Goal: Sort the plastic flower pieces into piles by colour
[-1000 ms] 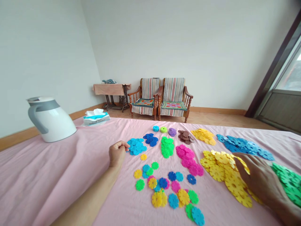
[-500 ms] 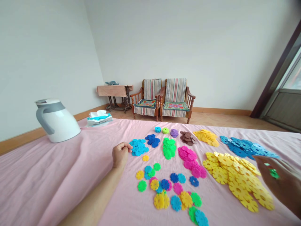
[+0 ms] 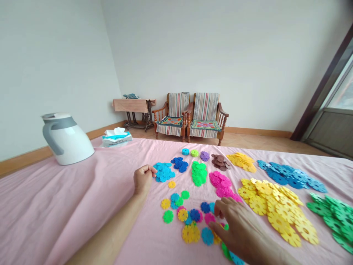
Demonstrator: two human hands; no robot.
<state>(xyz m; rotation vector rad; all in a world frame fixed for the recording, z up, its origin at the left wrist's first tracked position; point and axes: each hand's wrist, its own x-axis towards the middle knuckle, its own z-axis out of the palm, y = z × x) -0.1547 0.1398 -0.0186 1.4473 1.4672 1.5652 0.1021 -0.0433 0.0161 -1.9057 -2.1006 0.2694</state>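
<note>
My left hand [image 3: 143, 179] rests at the left edge of a light blue pile of notched plastic discs [image 3: 164, 172]. Its fingers are curled in a pinch, and whatever they may hold is hidden. Over the loose mixed discs [image 3: 188, 233] hovers my right hand [image 3: 234, 224], thumb and forefinger apart, nothing visible between them. Beneath and around it lie pink, yellow, green and blue discs, some covered by the hand. A pink pile [image 3: 222, 184] is just beyond its knuckles. Near my left hand are a dark blue pile [image 3: 179, 164] and a single yellow disc [image 3: 171, 184].
Sorted piles spread rightward: bright green [image 3: 199, 173], brown [image 3: 220, 162], large yellow [image 3: 275, 206], large blue [image 3: 293, 175] and large green [image 3: 335, 217]. A white jug [image 3: 73, 143] and a tissue box [image 3: 117, 138] stand left on the pink cloth [image 3: 116, 180]. Two chairs [image 3: 205, 114] stand beyond.
My right hand has moved left from the large green pile, which now shows, to the loose discs. My left hand stays beside the light blue pile.
</note>
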